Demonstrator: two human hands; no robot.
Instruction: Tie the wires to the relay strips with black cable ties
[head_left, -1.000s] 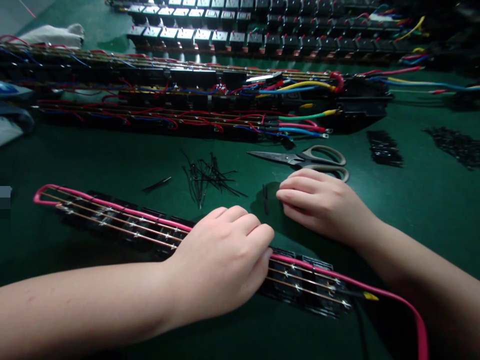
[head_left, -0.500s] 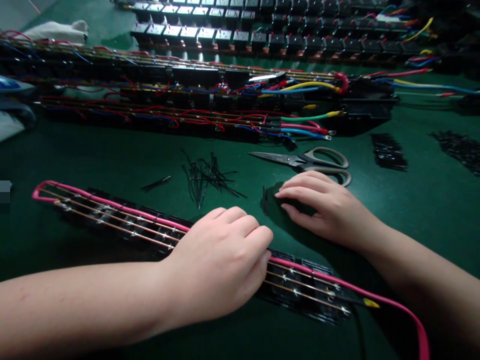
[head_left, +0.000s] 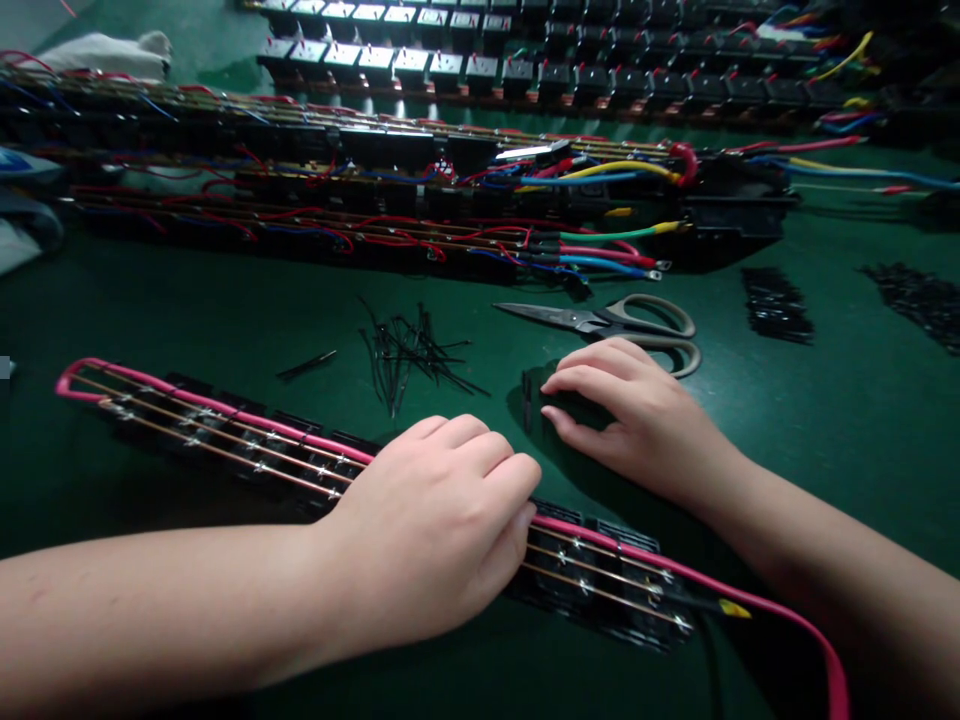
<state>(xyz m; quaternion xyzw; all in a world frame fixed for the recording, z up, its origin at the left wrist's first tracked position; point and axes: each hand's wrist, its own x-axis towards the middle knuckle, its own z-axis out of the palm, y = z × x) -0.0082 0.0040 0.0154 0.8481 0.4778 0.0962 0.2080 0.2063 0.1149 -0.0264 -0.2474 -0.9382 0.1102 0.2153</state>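
My left hand (head_left: 442,515) is closed over the middle of a long black socket strip (head_left: 240,440), whose copper rods and soldered joints face up. A thick pink wire (head_left: 645,553) runs along its far edge, bends back at the left end and trails off at the right. The hand covers the strip's centre, so the fingertips are mostly hidden. To the right, my right hand (head_left: 626,415) hovers low over the table with thumb and fingers apart, nothing between them. Just left of its fingertips lies a short black cable tie bundle (head_left: 527,402).
Scissors (head_left: 600,322) lie behind my right hand. A loose heap of black cable ties (head_left: 412,350) sits behind the strip, with more small black pieces (head_left: 776,305) at the right. Wired strips (head_left: 375,225) and further socket rows (head_left: 525,75) fill the back of the green table.
My right hand has moved slightly left, its fingertips nearer the short black ties. My left hand stays closed over the strip. The whole view has shifted a little.
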